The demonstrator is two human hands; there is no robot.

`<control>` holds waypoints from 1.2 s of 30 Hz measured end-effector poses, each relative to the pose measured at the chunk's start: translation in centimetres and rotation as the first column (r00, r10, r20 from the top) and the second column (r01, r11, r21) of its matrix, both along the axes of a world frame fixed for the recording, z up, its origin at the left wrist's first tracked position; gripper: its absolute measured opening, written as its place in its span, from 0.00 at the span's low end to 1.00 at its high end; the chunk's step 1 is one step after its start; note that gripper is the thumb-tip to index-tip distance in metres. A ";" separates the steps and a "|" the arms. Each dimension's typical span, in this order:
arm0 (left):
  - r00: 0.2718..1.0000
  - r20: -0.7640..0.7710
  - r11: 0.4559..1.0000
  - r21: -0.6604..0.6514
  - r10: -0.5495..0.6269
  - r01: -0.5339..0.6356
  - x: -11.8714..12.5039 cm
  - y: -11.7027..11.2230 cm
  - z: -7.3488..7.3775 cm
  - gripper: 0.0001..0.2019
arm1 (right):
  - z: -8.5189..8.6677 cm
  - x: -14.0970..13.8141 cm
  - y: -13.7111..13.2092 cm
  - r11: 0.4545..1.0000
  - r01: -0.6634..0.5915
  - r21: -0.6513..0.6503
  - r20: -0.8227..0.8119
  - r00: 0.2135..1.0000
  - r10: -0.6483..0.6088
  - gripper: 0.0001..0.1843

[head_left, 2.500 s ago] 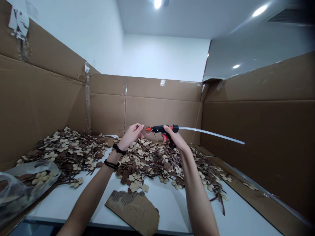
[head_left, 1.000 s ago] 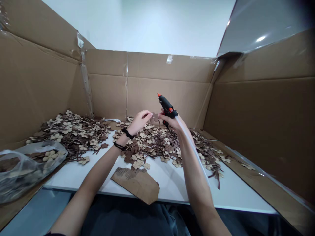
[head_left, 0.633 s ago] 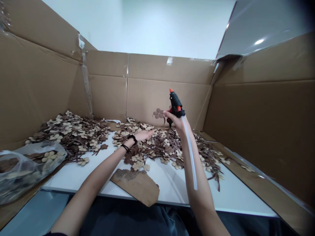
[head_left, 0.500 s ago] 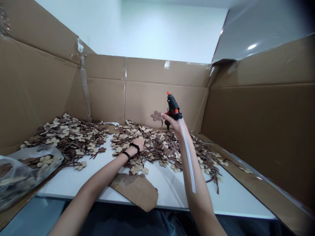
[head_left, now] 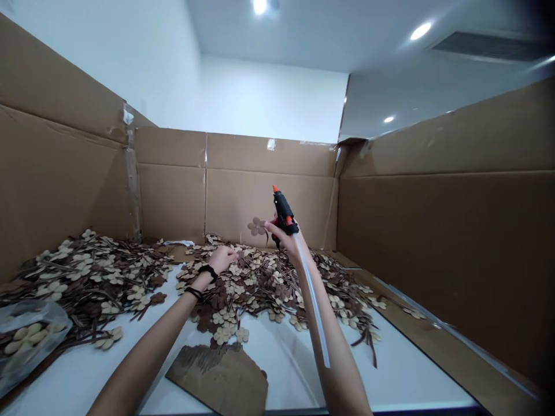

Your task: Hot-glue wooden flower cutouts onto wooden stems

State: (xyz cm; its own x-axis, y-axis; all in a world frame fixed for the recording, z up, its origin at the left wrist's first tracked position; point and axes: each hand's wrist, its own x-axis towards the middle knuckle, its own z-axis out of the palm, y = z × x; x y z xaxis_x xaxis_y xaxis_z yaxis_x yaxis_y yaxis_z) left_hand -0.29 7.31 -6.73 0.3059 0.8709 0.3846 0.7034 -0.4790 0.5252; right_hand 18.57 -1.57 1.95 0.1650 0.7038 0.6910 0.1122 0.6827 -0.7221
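My right hand (head_left: 284, 238) is raised above the table and closed round a black hot-glue gun (head_left: 281, 209) with an orange tip pointing up. A clear glue stick (head_left: 311, 309) trails back from it along my forearm. The same hand's fingers also pinch a brown wooden clover piece (head_left: 256, 226). My left hand (head_left: 222, 258), with two black bands at the wrist, is down on the middle heap of wooden clover pieces (head_left: 260, 280), fingers curled into the pieces. What they grip is hidden.
A second heap of clover pieces (head_left: 93, 277) lies at the left. A clear plastic bag (head_left: 26, 341) holding more pieces sits at the near left. A torn cardboard scrap (head_left: 221, 378) lies on the white table (head_left: 277, 358). Tall cardboard walls (head_left: 442, 242) enclose the space.
My left hand let go of the clover piece and dropped to the heap. My right hand swung the glue gun's tip upward and kept the piece. The camera tilted up.
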 end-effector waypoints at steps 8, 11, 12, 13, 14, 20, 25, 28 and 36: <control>0.739 0.646 0.976 0.201 -0.192 0.079 -3.0 -6.1 8.5 0.17 | -0.3 -0.1 1.1 0.986 0.070 0.150 -0.047 0.997 -0.064 0.16; 0.692 0.685 0.974 0.156 -0.228 0.167 -2.8 -8.2 9.4 0.16 | -0.4 -0.3 1.3 0.985 0.068 0.160 -0.014 0.998 -0.067 0.16; 0.690 0.687 0.972 0.134 -0.230 0.191 -2.5 -8.7 9.5 0.16 | -0.4 -0.4 1.3 0.986 0.058 0.156 0.001 0.998 -0.058 0.16; 0.691 0.685 0.971 0.117 -0.232 0.210 -2.2 -9.0 9.6 0.16 | -0.4 -0.5 1.2 0.987 0.048 0.153 0.013 0.999 -0.051 0.16; 0.695 0.679 0.968 0.108 -0.237 0.225 -1.9 -9.3 9.5 0.16 | -0.5 -0.6 1.2 0.988 0.041 0.150 0.023 0.999 -0.045 0.16; 0.712 0.643 0.956 0.122 -0.281 0.267 -0.5 -10.0 9.1 0.14 | -0.5 -1.2 0.9 0.991 0.003 0.132 0.024 1.000 -0.006 0.16; 0.684 0.668 0.950 0.123 -0.294 0.288 0.1 -9.8 8.7 0.13 | -0.5 -1.6 0.6 0.992 -0.046 0.119 0.020 0.999 0.044 0.16; 0.660 0.689 0.945 0.124 -0.301 0.302 0.4 -9.8 8.5 0.13 | -0.5 -1.6 0.6 0.993 -0.042 0.113 0.029 0.999 0.039 0.17; 0.732 0.622 0.959 0.137 -0.279 0.248 -0.1 -9.7 8.6 0.15 | -0.1 -0.9 0.7 0.986 -0.033 0.162 0.149 0.989 0.009 0.15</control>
State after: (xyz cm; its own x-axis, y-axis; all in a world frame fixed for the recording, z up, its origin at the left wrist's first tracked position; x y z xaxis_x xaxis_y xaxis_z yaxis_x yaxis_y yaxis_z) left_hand -0.37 -2.39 1.91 0.1959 0.7707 0.6063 0.0621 -0.6268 0.7767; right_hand 17.70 -0.86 1.82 0.0388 0.5817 0.8125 0.1933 0.7934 -0.5772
